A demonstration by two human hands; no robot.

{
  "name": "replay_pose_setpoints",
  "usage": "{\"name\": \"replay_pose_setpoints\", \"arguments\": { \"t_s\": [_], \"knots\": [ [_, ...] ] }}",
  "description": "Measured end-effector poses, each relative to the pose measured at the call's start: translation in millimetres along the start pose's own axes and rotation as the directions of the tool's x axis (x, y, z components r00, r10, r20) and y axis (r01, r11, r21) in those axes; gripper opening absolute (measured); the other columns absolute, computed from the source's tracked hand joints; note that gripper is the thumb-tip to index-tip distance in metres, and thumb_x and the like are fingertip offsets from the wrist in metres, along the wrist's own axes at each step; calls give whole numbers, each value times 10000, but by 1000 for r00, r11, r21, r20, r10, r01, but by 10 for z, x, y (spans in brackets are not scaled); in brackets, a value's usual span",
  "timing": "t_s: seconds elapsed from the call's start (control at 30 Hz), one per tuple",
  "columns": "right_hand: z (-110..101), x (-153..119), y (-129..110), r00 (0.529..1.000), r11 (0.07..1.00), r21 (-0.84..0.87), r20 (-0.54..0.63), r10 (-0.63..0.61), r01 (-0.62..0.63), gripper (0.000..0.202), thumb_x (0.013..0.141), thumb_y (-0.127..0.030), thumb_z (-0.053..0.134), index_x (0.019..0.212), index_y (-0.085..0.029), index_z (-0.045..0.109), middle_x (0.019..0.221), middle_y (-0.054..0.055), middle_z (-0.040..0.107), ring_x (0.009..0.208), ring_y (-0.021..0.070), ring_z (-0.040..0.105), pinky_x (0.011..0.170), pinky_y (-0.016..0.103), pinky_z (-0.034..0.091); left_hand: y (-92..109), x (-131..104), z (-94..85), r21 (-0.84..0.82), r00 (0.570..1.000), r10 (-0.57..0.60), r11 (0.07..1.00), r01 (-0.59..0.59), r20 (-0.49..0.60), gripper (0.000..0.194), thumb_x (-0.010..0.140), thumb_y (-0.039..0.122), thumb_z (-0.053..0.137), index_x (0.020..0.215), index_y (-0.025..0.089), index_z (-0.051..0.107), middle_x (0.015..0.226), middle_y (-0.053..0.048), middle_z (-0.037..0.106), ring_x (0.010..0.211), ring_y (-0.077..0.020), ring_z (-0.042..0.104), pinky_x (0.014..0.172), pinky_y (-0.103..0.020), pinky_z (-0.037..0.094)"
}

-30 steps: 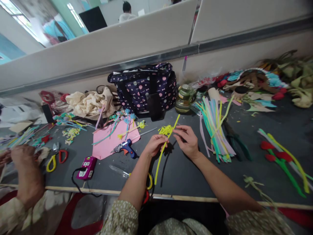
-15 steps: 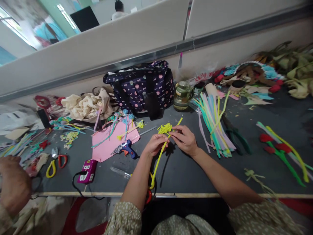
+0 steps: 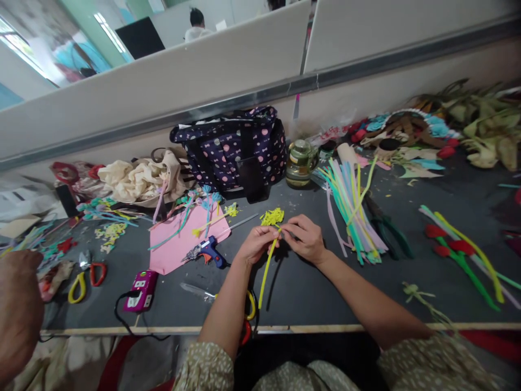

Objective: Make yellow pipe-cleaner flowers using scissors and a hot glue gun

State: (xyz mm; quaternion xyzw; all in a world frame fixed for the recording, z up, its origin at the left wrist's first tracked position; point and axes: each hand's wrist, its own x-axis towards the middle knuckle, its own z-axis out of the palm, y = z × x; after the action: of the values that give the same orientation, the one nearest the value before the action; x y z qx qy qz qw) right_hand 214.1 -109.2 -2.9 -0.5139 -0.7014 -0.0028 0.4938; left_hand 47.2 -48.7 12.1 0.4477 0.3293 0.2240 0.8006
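Observation:
A yellow pipe cleaner (image 3: 266,276) hangs from between my hands toward the table's front edge. My left hand (image 3: 259,243) pinches it near its upper end with thumb and fingertips. Close beside it, my right hand (image 3: 305,238) has its fingers closed on the same upper part, which they mostly cover. Just beyond my fingertips lies a small heap of short yellow pieces (image 3: 272,216). Left of my left hand a blue glue gun (image 3: 208,252) rests by a pink sheet (image 3: 165,255). Scissors (image 3: 250,305) lie partly under my left forearm.
A bundle of coloured pipe cleaners (image 3: 358,217) and green-handled pliers (image 3: 391,233) lie to the right, near red flowers (image 3: 450,244). A dark patterned bag (image 3: 232,146) and a glass jar (image 3: 300,163) stand behind. At left are a purple power socket (image 3: 140,291), pliers (image 3: 86,276) and a co-worker's arm (image 3: 20,315).
The pipe cleaner's upper end, which stuck out beyond my right fingers, no longer shows there. Its lower end has swung slightly right. The co-worker's hand at left has shifted.

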Motion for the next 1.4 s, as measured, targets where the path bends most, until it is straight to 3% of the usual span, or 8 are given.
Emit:
{"name": "replay_pose_setpoints", "arguments": {
  "t_s": [0.2,0.4,0.6,0.87,0.93,1.07,1.27,1.4],
  "knots": [
    [14,13,-45,996,996,68,-62,62,-57,108,816,-184,563,841,-205,665,777,47,618,749,166,574,686,295,466,27,-13,36,22,1000,2,1000,-2,-6,343,633,389,784,748,100,639,586,-18,620,401,-52,466,404,-180,352],
    [52,3,-73,953,933,227,-53,299,-280,72,810,-195,564,759,-191,614,716,9,562,611,120,495,581,258,407,18,-16,48,46,999,25,999,-26,24,358,623,391,788,761,102,628,626,-36,645,416,-61,488,421,-194,374],
    [162,14,-140,793,629,554,97,602,-545,143,780,-248,588,655,-182,566,601,-34,530,547,94,468,525,216,378,-11,1,40,50,998,56,997,-57,11,331,653,366,773,782,98,627,646,-43,648,426,-63,493,432,-200,385],
    [204,31,-178,546,179,678,378,748,-713,211,715,-351,663,664,-191,537,450,-88,426,354,41,303,337,164,207,-28,19,30,47,998,67,997,-66,-14,328,663,368,767,794,99,632,660,-40,644,447,-63,497,450,-205,396],
    [207,32,-178,512,115,665,440,738,-738,238,717,-384,667,682,-195,526,434,-94,420,336,37,291,318,154,188,-27,25,31,39,997,69,997,-68,-26,330,657,370,771,786,101,631,653,-35,639,445,-63,496,451,-207,398],
    [209,22,-162,564,152,692,419,711,-706,254,735,-408,670,798,-211,522,500,-83,494,354,43,356,314,144,227,-22,42,23,-4,993,82,997,-82,-89,330,651,364,775,793,101,637,653,-37,638,453,-68,504,442,-200,386],
    [188,13,-154,768,483,659,238,595,-577,188,766,-361,659,822,-209,562,662,-37,576,460,58,469,417,177,383,-15,51,-13,-112,987,68,990,-84,-143,319,617,348,795,777,111,654,604,-21,626,449,-70,510,445,-188,361],
    [206,1,-143,780,525,604,295,552,-599,169,839,-357,563,872,-195,600,597,-34,572,427,69,456,408,190,377,-3,56,-20,-122,984,88,987,-108,-154,313,605,339,803,757,114,647,601,-16,626,431,-69,498,423,-189,344]
  ]
}}
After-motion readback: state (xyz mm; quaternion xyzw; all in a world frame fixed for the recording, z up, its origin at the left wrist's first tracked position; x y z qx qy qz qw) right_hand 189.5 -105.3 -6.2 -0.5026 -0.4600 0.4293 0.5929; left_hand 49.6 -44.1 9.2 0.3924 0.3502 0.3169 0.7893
